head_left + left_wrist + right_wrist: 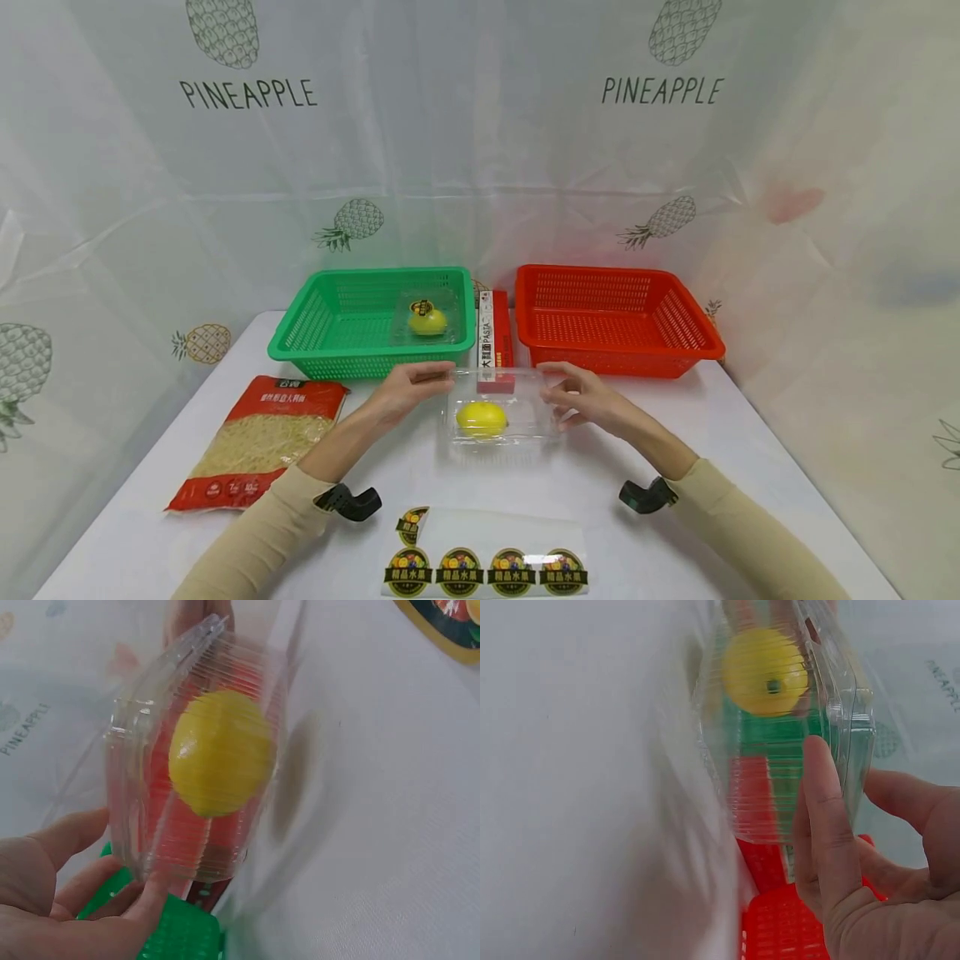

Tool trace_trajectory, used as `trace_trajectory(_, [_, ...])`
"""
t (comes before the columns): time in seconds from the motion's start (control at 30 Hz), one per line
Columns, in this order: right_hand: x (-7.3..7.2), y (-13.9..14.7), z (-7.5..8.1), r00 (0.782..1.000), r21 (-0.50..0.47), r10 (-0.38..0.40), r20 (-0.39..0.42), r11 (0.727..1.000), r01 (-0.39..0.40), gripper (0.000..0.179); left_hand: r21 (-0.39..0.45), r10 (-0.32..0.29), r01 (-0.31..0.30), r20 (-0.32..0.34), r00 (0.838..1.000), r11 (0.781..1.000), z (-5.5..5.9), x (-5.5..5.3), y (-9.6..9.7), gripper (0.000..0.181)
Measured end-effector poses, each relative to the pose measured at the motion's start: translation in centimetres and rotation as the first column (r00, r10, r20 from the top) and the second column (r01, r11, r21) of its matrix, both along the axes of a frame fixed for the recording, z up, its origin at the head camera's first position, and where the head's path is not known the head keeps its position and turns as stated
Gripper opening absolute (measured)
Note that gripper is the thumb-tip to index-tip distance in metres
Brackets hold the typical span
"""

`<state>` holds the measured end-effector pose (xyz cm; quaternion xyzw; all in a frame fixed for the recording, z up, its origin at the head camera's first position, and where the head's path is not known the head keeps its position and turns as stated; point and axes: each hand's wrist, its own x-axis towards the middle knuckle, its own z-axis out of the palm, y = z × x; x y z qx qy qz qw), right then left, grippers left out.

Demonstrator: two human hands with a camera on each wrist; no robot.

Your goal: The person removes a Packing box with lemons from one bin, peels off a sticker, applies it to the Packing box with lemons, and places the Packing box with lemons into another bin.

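Between both hands is a closed, clear plastic clamshell box (525,421) with a yellow lemon (482,419) inside. My left hand (412,389) grips its left end, thumb on the lid side and fingers along the lower wall in the left wrist view. At the opposite end my right hand (588,400) holds the box, a forefinger (826,802) lying along its ribbed wall. The lemon (222,753) lies toward the box's left half. A shadow falls on the white table beside the box in the left wrist view.
A green basket (352,362) at the back left contains another clear box with a stickered lid and a lemon. A red basket (622,362) stands back right, a pasta box (504,333) between them. A pasta bag (262,433) lies left; a sticker sheet (495,533) lies in front.
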<state>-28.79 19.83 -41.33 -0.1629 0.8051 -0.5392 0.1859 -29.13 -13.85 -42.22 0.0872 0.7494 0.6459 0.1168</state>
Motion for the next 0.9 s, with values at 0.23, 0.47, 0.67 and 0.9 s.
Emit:
trace_trajectory(0.23, [-1.0,-0.4,-0.4,1.000,-0.009,-0.006,-0.002,1.000,0.006,0.061,-0.027,0.019,-0.018,0.021,1.000,0.999,-0.8,-1.1,0.1,0.057])
trace_trajectory(0.47, [-1.4,-0.4,-0.7,1.000,-0.009,-0.006,0.011,1.000,0.006,0.064,-0.030,0.003,-0.002,0.026,1.000,1.000,-1.1,-1.3,0.0,0.058])
trace_trajectory(0.67, [-1.4,-0.3,-1.0,1.000,-0.006,0.016,-0.022,1.000,-0.016,0.059,-0.096,-0.019,0.016,-0.036,0.999,0.995,-1.2,-1.1,-0.2,0.057])
trace_trajectory(0.9, [-1.2,-0.5,-1.2,0.999,0.023,-0.018,-0.044,1.000,0.019,0.058,-0.161,-0.052,0.036,-0.098,0.994,0.986,-1.2,-0.7,-0.2,0.059])
